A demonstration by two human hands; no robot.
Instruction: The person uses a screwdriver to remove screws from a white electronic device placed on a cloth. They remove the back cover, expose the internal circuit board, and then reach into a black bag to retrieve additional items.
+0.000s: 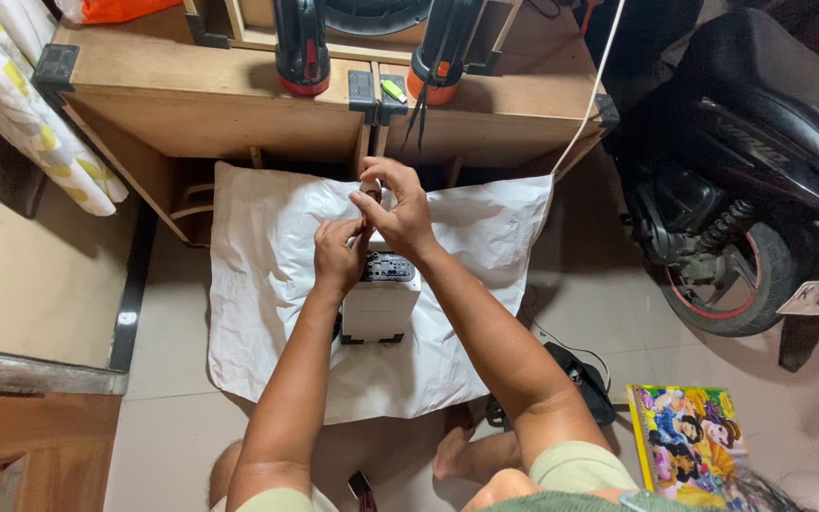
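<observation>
Pale tiled floor [571,313], seen from above, with a white sheet [267,284] spread across it as the working surface.

Small white box-shaped device [379,303] taken as landmark; stands on the sheet near its middle, dark panel on its upper face.

Left hand [338,251] directly above the device's far end, fingers curled and pinching a small thin item; item too small to identify. Right hand [398,210] just beyond the left and touching it, fingers closed around the same small item, thumb pressed in. Both forearms extended over the device from the near side.

Bare foot [462,453] on the tiles on the near side of the device, past the sheet's edge. Dark pouch [580,379] with a thin cable to the near right of the device, partly behind the right forearm. Colourful picture book [689,441] flat on the floor further right of that.

Low wooden worktop [239,95] beyond the device, at the sheet's far edge. Two black torch-like lamps on it: one with a red band [300,47], one with an orange band [443,52]. Small green object [392,90] between them. White cord [585,104] hanging across the worktop's right end.

Dark motorcycle [760,161] parked well to the right of the device. Patterned cloth [21,104] far left.
</observation>
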